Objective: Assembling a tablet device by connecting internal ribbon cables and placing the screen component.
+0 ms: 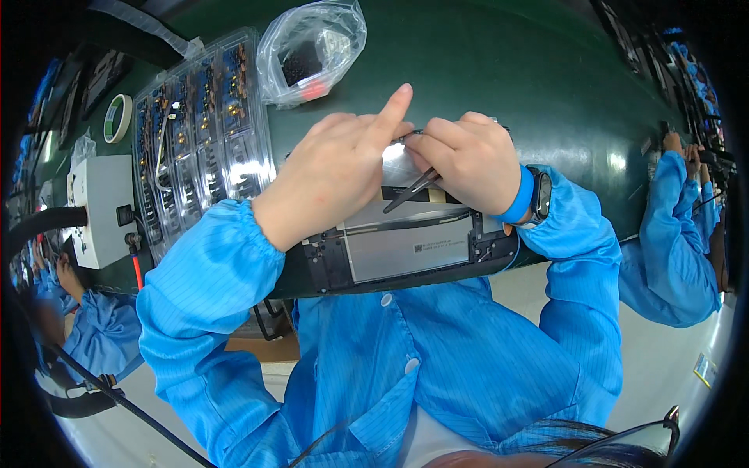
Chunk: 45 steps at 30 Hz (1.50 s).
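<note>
An opened electronic device, like a tablet, lies at the table's near edge with a large flat grey battery point(390, 261) and black frame parts point(328, 265) exposed. Over its far side my two hands almost meet. Dark tweezers point(412, 192) are gripped in my right hand point(474, 160), their points slanting down toward the near left. My left hand point(331, 168) has its index finger stretched forward; the other fingers curl in at a thin dark edge beside the right fingertips. Whatever the left fingers pinch there is hidden.
Left of the device stands a clear compartment tray point(199, 125) of small circuit parts. Behind it is a plastic bag point(312, 54) with a dark piece inside. A tape roll point(118, 118) and white box point(105, 210) are further left. Co-workers in blue sleeves point(671, 234) flank both sides.
</note>
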Each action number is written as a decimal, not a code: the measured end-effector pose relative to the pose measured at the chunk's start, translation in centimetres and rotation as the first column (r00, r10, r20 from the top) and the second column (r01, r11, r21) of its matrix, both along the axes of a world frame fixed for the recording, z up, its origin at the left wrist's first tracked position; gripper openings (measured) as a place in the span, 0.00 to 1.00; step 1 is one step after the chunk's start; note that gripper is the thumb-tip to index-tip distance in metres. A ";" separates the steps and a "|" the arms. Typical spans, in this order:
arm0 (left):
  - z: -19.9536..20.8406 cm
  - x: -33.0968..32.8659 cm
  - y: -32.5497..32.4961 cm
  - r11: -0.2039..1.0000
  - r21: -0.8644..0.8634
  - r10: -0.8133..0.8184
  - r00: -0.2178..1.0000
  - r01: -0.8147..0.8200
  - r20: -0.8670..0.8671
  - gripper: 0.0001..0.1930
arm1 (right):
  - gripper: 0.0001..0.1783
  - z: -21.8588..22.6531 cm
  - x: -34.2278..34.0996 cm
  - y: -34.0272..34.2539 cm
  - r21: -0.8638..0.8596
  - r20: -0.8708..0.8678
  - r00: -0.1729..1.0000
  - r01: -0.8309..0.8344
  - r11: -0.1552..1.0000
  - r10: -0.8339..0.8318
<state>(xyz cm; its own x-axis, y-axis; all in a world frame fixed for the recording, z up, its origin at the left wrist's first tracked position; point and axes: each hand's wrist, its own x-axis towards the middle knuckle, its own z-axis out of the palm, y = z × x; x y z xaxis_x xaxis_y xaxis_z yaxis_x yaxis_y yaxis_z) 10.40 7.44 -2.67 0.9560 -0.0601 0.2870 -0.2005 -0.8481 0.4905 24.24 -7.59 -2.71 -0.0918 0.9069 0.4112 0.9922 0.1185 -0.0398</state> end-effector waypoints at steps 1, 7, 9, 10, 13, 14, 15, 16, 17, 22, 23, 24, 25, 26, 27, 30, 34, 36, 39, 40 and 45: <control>0.0 0.0 -0.2 1.000 0.000 0.000 1.000 0.000 0.002 0.39 | 0.09 0.1 -0.1 -0.1 -0.016 0.010 1.000 0.003 1.000 -0.003; 0.2 -0.3 -0.5 0.999 0.039 -0.022 0.999 0.023 -0.024 0.38 | 0.07 2.3 0.8 -1.3 -0.094 -0.110 0.993 0.032 0.995 -0.043; 0.4 -0.9 -0.6 0.988 0.155 0.021 0.993 -0.003 -0.119 0.38 | 0.10 3.7 2.6 -2.6 -0.135 -0.275 0.949 0.119 0.984 -0.153; 0.3 -0.9 -0.6 0.989 0.148 0.008 0.994 0.008 -0.110 0.38 | 0.11 3.8 3.5 -3.8 -0.138 -0.326 0.921 0.175 0.975 -0.212; 0.1 -1.2 -0.5 0.985 0.168 -0.006 0.989 0.031 -0.148 0.39 | 0.14 3.1 4.4 -6.3 -0.227 -0.383 0.862 0.260 0.939 -0.332; 0.2 -1.2 -0.4 0.982 0.185 -0.004 0.987 0.034 -0.161 0.40 | 0.13 2.3 4.2 -7.0 -0.250 -0.395 0.853 0.257 0.933 -0.341; 0.3 -1.3 -0.3 0.979 0.203 0.002 0.984 0.035 -0.178 0.40 | 0.13 1.8 3.7 -7.5 -0.274 -0.411 0.843 0.250 0.929 -0.348; 0.4 -1.3 -0.2 0.979 0.201 -0.007 0.983 0.044 -0.182 0.40 | 0.13 1.7 3.0 -7.8 -0.293 -0.440 0.801 0.298 0.908 -0.405; 0.6 -1.2 -0.1 0.981 0.188 -0.024 0.986 0.056 -0.167 0.40 | 0.13 1.5 2.6 -8.1 -0.296 -0.443 0.796 0.304 0.905 -0.412; 1.9 -0.3 0.2 0.986 0.145 -0.056 0.976 0.088 -0.211 0.38 | 0.10 1.1 2.0 -8.5 -0.221 -0.448 0.803 0.327 0.919 -0.393; 2.0 -0.2 0.3 0.984 0.154 -0.058 0.977 0.091 -0.208 0.35 | 0.09 1.1 2.1 -8.6 -0.225 -0.527 0.748 0.335 0.915 -0.403; 2.0 -0.2 0.3 0.983 0.162 -0.056 0.977 0.090 -0.204 0.33 | 0.13 2.2 2.1 -8.6 -0.343 -0.549 0.684 0.340 0.876 -0.480; 2.0 -0.3 0.3 0.983 0.163 -0.053 0.978 0.087 -0.202 0.33 | 0.13 2.6 2.3 -8.3 -0.341 -0.549 0.686 0.338 0.877 -0.478; 2.0 -0.4 0.2 0.981 0.174 -0.054 0.982 0.087 -0.183 0.30 | 0.13 2.7 2.5 -8.0 -0.336 -0.626 0.629 0.317 0.887 -0.461; 2.0 -0.5 0.1 0.979 0.184 -0.059 0.985 0.089 -0.163 0.28 | 0.13 3.0 2.7 -7.6 -0.329 -0.697 0.564 0.299 0.896 -0.444; 1.3 -0.7 -0.1 0.969 0.234 -0.058 0.993 0.082 -0.108 0.24 | 0.11 2.6 3.1 -6.7 -0.310 -0.697 0.576 0.295 0.904 -0.427; 1.1 -0.8 -0.4 0.958 0.281 -0.037 0.994 0.064 -0.099 0.22 | 0.09 0.9 3.5 -6.7 -0.215 -0.693 0.603 0.351 0.911 -0.396; 1.2 -0.6 -0.7 0.920 0.388 -0.033 0.998 0.051 -0.054 0.19 | 0.10 0.4 3.7 -6.8 -0.209 -0.670 0.622 0.365 0.907 -0.405; 1.4 -0.3 -1.0 0.858 0.509 -0.046 0.998 0.064 -0.047 0.16 | 0.13 0.5 3.7 -6.8 -0.232 -0.592 0.678 0.374 0.898 -0.435; 1.6 -0.1 -1.1 0.858 0.510 -0.051 0.998 0.069 -0.049 0.16 | 0.16 0.6 3.6 -6.8 -0.263 -0.531 0.717 0.368 0.892 -0.452; 2.2 0.9 -1.5 0.787 0.588 -0.221 0.975 0.185 -0.011 0.11 | 0.16 0.6 3.3 -7.0 -0.234 -0.482 0.750 0.388 0.892 -0.453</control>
<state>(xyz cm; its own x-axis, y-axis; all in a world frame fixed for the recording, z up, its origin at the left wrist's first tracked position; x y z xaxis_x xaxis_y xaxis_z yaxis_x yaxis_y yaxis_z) 11.25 5.95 -0.52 0.8862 -0.4240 0.1866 -0.4122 -0.9056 -0.1000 27.57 -14.57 -2.09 0.5031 0.8455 0.1789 0.7687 -0.3431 -0.5398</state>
